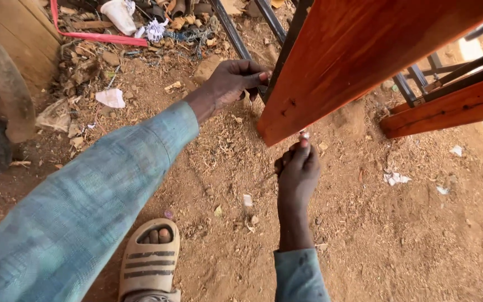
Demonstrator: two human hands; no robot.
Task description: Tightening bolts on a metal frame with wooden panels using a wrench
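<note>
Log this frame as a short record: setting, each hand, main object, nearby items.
setting: outdoors, dirt ground strewn with sawdust and paper scraps
left hand: grips the dark metal frame at the board's edge
right hand: pinches a small item at the board's lower corner; item too small to tell
board: reddish-brown wood, tilted
foot: sandal, bottom centre
debris: red strip, top left

left hand (233,81) grips metal frame (236,36) | right hand (297,170) under red-brown board (359,50)
</note>
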